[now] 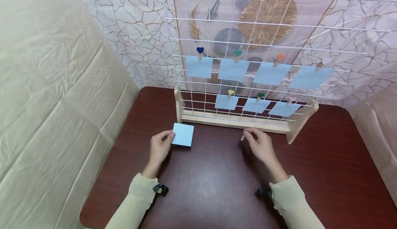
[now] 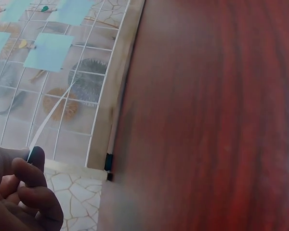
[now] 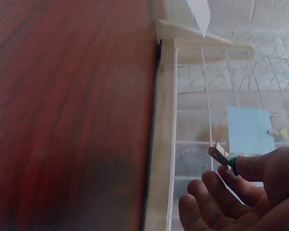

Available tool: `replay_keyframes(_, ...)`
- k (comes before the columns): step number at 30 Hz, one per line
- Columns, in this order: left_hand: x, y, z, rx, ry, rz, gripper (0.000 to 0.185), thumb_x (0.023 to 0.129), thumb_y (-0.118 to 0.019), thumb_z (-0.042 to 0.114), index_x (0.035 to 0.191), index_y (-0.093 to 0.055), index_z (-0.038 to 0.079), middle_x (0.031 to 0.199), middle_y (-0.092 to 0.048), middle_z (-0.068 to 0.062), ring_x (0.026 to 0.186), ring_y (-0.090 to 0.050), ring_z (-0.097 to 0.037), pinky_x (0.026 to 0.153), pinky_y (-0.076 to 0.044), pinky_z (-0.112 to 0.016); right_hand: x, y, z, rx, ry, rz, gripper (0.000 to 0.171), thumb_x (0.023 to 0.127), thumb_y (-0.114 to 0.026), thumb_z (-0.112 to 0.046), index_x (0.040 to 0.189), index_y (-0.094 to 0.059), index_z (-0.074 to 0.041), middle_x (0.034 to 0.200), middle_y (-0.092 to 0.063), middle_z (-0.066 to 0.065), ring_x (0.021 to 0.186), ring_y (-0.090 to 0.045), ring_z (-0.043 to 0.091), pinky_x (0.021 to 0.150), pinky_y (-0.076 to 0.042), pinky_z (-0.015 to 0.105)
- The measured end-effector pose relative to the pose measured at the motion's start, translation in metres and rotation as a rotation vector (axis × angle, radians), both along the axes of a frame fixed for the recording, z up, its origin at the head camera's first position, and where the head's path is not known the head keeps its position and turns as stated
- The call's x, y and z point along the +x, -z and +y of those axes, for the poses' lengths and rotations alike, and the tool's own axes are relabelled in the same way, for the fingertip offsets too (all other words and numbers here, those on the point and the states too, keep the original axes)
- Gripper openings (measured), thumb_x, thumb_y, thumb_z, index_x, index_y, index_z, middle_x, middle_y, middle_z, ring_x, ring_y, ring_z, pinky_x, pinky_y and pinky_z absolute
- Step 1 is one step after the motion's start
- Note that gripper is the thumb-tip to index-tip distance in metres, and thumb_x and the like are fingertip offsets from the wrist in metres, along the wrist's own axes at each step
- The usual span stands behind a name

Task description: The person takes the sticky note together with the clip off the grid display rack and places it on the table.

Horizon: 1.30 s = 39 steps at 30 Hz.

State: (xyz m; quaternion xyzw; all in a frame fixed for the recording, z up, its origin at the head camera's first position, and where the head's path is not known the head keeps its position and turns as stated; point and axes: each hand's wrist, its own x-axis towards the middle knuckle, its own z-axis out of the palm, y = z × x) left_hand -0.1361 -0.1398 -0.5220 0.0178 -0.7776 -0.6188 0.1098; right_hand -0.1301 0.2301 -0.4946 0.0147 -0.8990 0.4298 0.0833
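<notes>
My left hand [image 1: 161, 146] pinches the near left corner of a light blue square note [image 1: 183, 134] just above the dark red table [image 1: 214, 184]. The left wrist view shows the note [image 2: 50, 115] edge-on, between thumb and fingers [image 2: 31, 175]. My right hand [image 1: 258, 142] pinches a small wooden clothespin [image 1: 243, 137] in front of the rack's wooden base. From the right wrist that clothespin [image 3: 221, 156] has a green piece at my fingertips. A white wire grid rack [image 1: 248, 67] stands behind, with several blue notes clipped on by heart-topped pins.
The grid's wooden base [image 1: 235, 120] runs across the table just beyond both hands, with wooden feet at either end. Crinkled cream sheeting [image 1: 52, 94] lines the left side and a patterned cloth [image 1: 136, 32] hangs behind the rack.
</notes>
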Motion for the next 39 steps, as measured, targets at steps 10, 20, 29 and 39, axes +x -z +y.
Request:
replay_keyframes(10, 0.004, 0.006, -0.012, -0.011, -0.014, -0.017, 0.019, 0.099, -0.074, 0.005, 0.111, -0.078, -0.008, 0.066, -0.062, -0.026, 0.047, -0.048, -0.004, 0.051, -0.041, -0.018, 0.014, 0.011, 0.028, 0.057, -0.016, -0.026, 0.025, 0.109, -0.06, -0.016, 0.119, -0.075, 0.002, 0.107, -0.076, 0.017, 0.084, -0.061, 0.016, 0.078, -0.047, 0.029)
replay_keyframes(20, 0.008, 0.01, -0.02, -0.049, -0.072, -0.096, 0.02, 0.099, -0.071, 0.002, 0.112, -0.076, -0.012, 0.071, -0.067, -0.021, 0.05, -0.049, -0.005, 0.051, -0.041, -0.017, 0.025, 0.018, 0.052, 0.104, -0.024, -0.068, 0.025, 0.109, -0.061, -0.018, 0.117, -0.075, 0.001, 0.101, -0.076, 0.013, 0.083, -0.061, 0.017, 0.078, -0.047, 0.031)
replay_keyframes(29, 0.014, 0.012, -0.034, -0.053, -0.048, -0.129, 0.02, 0.099, -0.074, 0.011, 0.11, -0.079, -0.006, 0.068, -0.065, -0.014, 0.052, -0.053, -0.008, 0.052, -0.045, -0.021, 0.032, 0.024, 0.064, 0.129, -0.012, -0.111, 0.026, 0.108, -0.062, -0.02, 0.115, -0.076, 0.001, 0.101, -0.076, 0.012, 0.091, -0.064, 0.02, 0.08, -0.048, 0.032)
replay_keyframes(39, 0.02, 0.015, -0.047, -0.135, 0.003, -0.258, 0.021, 0.1, -0.073, 0.015, 0.11, -0.08, -0.002, 0.074, -0.069, -0.008, 0.058, -0.058, -0.016, 0.057, -0.049, -0.027, 0.038, 0.027, 0.07, 0.121, -0.035, -0.191, 0.026, 0.108, -0.063, -0.021, 0.115, -0.076, 0.001, 0.088, -0.074, 0.012, 0.081, -0.065, 0.02, 0.073, -0.049, 0.032)
